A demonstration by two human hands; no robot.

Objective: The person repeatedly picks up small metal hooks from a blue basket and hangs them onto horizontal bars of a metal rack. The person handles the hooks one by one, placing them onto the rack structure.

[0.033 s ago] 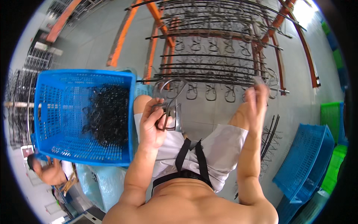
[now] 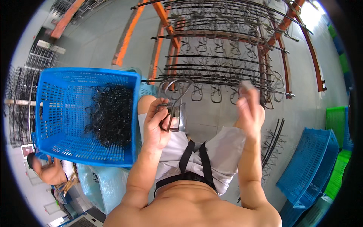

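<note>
Grey flr [image 2: 100,47]; L hand [image 2: 155,126] w/ eyewear frames [image 2: 176,104] (thin, dk)

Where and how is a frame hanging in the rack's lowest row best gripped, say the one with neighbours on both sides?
Probably by its lower rim, coming from below on the person's side. The frame hangs with that rounded edge free, whereas its top sits close among the bars of the rack and its neighbours leave less room sideways.
</note>
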